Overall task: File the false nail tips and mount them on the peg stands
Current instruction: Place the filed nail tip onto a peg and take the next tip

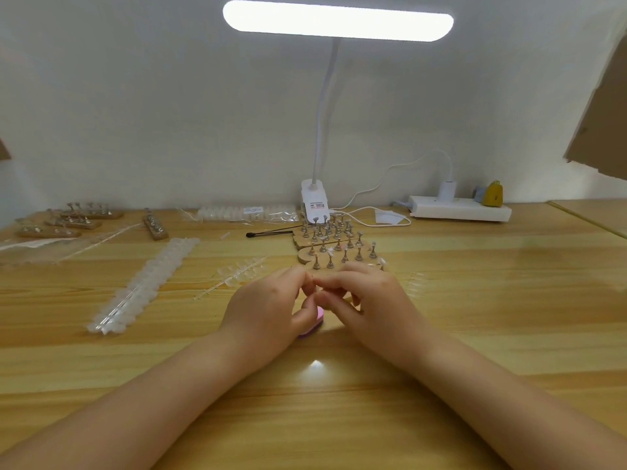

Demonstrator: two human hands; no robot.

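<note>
My left hand and my right hand meet fingertip to fingertip just in front of the nearest peg stand. A pink nail file is gripped in my left hand, mostly hidden under the thumb. My right hand's thumb and fingers are pinched on a small clear false nail tip that barely shows between the fingers. Several wooden peg stands with metal pegs are grouped behind my hands. A strip of clear nail tips lies left of my hands.
A long stack of nail tip strips lies to the left, with more peg stands and plastic bags at the far left. A black tool, a clamp lamp, packaged tips and a power strip line the back.
</note>
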